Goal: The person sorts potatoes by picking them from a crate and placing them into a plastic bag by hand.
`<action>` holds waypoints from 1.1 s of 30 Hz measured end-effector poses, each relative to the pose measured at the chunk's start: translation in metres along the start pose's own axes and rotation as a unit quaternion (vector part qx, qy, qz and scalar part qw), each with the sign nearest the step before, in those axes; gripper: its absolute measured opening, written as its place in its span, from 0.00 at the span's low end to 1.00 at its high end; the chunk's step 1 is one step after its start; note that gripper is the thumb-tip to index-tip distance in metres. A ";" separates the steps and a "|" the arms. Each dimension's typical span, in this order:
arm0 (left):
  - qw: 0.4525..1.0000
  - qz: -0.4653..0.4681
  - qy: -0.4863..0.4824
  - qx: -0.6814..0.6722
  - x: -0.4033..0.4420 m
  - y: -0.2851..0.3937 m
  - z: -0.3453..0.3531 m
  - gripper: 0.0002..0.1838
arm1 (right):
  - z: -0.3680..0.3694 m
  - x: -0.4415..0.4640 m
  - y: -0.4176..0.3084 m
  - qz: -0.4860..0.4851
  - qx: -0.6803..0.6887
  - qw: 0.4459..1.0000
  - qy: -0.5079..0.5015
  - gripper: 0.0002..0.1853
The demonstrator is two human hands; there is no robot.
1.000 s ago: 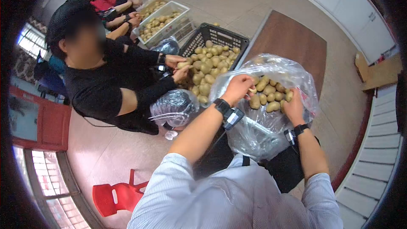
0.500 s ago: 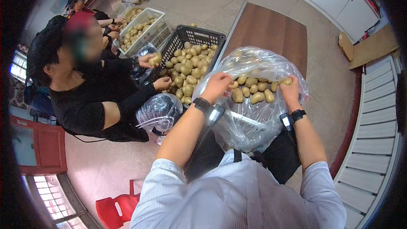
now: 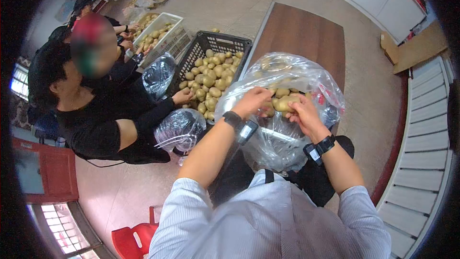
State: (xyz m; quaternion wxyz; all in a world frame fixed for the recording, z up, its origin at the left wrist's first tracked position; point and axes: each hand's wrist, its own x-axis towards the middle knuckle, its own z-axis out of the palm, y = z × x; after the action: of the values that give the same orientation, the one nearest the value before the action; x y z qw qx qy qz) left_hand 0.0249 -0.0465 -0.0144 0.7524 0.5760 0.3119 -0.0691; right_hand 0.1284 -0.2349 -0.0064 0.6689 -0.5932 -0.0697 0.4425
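Observation:
A clear plastic bag (image 3: 278,144) of potatoes lies in front of me, partly over the end of a brown wooden table, its mouth toward me. My right hand (image 3: 306,116) is closed around a large potato (image 3: 286,103) at the mouth of the bag. At the left side of the mouth, my left hand (image 3: 255,102) has its fingers curled on the bag's edge, close to that potato. More potatoes (image 3: 281,92) show inside, partly hidden by my hands and the film.
The brown table (image 3: 306,33) stretches away ahead. To its left stands a black crate (image 3: 225,40) of potatoes, and beyond it a white crate (image 3: 173,38). A co-worker in black (image 3: 105,110) reaches into the black crate. A red chair (image 3: 132,240) stands at lower left.
My right hand has moved left and toward me with a potato, closer to my left hand. My left hand has shifted slightly. The co-worker's far hand has moved away from the black crate.

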 end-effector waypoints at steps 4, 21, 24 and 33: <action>0.995 0.011 -0.096 -0.022 -0.002 0.002 -0.006 0.23 | 0.031 0.007 0.001 -0.009 -0.004 0.996 -0.094 0.24; 0.874 0.168 0.256 -0.379 0.005 0.002 -0.103 0.18 | -0.026 0.038 0.032 0.056 -0.007 0.997 0.053 0.18; 0.860 0.057 0.307 -0.403 0.029 -0.041 -0.168 0.23 | -0.048 0.054 0.035 0.061 0.007 0.996 0.062 0.17; 0.850 0.110 0.462 -0.228 0.019 -0.035 -0.175 0.14 | -0.052 0.085 -0.001 0.045 0.045 0.996 0.067 0.19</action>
State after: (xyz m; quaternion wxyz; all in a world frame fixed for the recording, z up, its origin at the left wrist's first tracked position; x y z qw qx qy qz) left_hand -0.0442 0.1060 -0.0785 0.6344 0.3840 0.5649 0.3618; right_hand 0.2119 -0.2150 -0.0573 0.6774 -0.5937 0.0221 0.4337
